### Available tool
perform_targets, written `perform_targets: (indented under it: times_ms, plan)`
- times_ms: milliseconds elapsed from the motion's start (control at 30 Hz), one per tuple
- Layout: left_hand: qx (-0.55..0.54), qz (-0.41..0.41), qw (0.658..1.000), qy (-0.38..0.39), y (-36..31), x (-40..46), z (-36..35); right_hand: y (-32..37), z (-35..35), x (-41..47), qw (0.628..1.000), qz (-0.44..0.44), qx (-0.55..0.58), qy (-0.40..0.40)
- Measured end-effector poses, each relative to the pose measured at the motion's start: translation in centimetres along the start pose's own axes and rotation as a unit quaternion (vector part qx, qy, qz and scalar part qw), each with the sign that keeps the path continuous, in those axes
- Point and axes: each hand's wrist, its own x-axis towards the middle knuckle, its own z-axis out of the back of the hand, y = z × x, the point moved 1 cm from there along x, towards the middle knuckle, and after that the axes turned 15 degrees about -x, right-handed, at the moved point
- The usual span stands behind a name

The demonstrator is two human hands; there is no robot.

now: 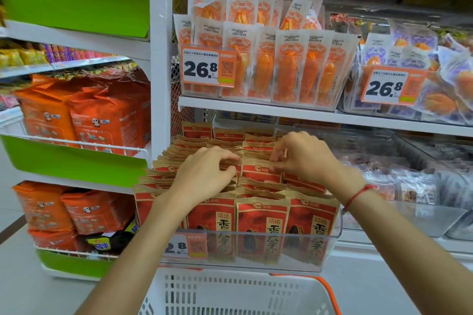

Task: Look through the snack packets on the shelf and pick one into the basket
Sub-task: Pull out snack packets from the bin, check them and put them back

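The snack packets (261, 215) are red and brown paper bags standing upright in rows inside a clear plastic bin (256, 261) on the lower shelf, at the centre of the scene. The front row faces the camera; further rows run back toward the far end of the bin.

The left hand (204, 176) rests on the packet tops left of centre, fingers curled down among the upper edges. Whether it pinches a single packet cannot be determined. The right hand (299, 156) sits just right of it, farther back, with thumb and fingers pinching the top edge of one packet in a middle row. A red string bracelet (358, 194) circles the right wrist.

The basket (230, 294), white perforated plastic with an orange handle (330, 294), sits near the camera, directly below the front of the bin. No packet shows in the part of it in view.

An orange price tag (186, 247) is fixed to the bin front at left. On the shelf above, white and orange packets (266, 59) stand in a tray with a price label (208, 65) reading 26.8. To the right, purple and white packets (419, 66) carry a second label (393, 85). At far left, orange bags (84, 112) fill a green and white rack (76, 163).
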Motion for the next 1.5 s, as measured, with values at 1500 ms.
perform_targets:
  times_ms: [1500]
  plan:
    - [-0.239,-0.102,0.963,-0.067,-3.2,-4.6,2.8,2.1,5.1,-6.7,0.909,0.036,0.369,-0.191]
